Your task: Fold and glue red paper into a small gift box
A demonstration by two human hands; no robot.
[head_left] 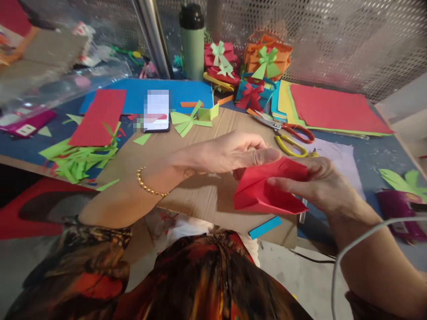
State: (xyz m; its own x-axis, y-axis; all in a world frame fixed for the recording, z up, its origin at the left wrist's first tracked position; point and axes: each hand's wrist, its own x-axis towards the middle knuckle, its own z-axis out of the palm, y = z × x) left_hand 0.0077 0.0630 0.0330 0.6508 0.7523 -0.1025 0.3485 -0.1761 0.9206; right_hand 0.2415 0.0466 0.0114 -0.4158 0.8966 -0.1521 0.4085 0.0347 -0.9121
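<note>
Between my two hands, above the front right of the cardboard sheet (203, 195), is a folded red paper piece (256, 191), shaped like a small open bag or box. My left hand (233, 153) pinches its upper left edge, the thumb lying along the top and the other fingers partly hidden behind. From the right side my right hand (310, 178) grips it with the thumb inside the fold. Just beyond the hands lie scissors (283, 129) with a red and a yellow handle. A blue paper strip (265, 227) rests below the red paper at the cardboard's front edge.
Green paper scraps (80, 160) are heaped on the left near a red sheet (100, 115). A phone (157, 111) and a green bow (188, 120) lie behind. At the back stand a green bottle (193, 49) and several paper bags (267, 58). Coloured sheets (340, 109) are stacked right.
</note>
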